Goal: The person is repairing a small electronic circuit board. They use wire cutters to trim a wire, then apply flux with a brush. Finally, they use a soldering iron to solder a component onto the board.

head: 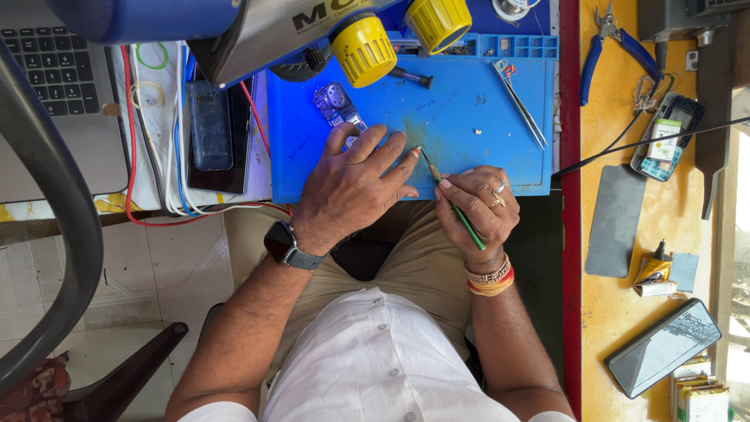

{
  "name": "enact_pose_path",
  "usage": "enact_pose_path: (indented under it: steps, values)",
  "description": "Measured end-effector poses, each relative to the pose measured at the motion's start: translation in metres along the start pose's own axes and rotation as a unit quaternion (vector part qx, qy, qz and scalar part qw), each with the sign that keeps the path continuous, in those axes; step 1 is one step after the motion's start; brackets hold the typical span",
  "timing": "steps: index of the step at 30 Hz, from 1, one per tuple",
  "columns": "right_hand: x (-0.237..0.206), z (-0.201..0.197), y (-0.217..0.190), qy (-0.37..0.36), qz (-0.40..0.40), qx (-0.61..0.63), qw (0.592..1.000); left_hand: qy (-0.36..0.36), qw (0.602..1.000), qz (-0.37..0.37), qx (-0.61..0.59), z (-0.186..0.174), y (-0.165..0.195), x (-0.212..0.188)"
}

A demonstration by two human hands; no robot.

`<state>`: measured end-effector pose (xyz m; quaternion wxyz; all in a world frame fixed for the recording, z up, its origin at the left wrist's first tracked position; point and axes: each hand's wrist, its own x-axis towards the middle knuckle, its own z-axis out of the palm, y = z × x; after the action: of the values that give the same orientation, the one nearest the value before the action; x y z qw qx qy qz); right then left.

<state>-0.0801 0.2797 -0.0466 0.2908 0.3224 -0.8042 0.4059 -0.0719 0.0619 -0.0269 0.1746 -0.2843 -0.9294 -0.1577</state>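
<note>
The left hand (pixel 355 184) lies flat, fingers spread and grip released, on a small circuit board (pixel 337 107) on the blue mat (pixel 469 117), while the right hand (pixel 480 207) has its grip clenched around a thin green-handled tool (pixel 455 209), tip touching the mat beside the left fingertips.

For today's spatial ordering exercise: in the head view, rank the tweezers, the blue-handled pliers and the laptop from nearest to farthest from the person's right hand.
From the right hand:
1. Tweezers, lying on the blue mat just beyond the hand.
2. Blue-handled pliers, on the yellow bench at the far right.
3. Laptop, far left, past the left hand.
</note>
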Motion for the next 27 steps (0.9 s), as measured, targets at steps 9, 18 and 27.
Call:
enact_pose_path:
  steps: [9, 18, 27]
  values:
    - [0.0007, -0.0011, -0.0025, 0.006, 0.016, 0.006, 1.000, 0.000, 1.000, 0.000, -0.005, -0.0009, 0.0008, -0.0001]
    - [0.0008, -0.0006, -0.0023, 0.004, 0.010, 0.011, 1.000, 0.004, 1.000, 0.003, -0.002, -0.0005, 0.0001, -0.0002]
    - [0.0005, -0.0018, -0.0027, -0.002, 0.017, 0.006, 1.000, 0.001, 1.000, -0.003, -0.005, 0.0000, 0.0009, -0.0015]
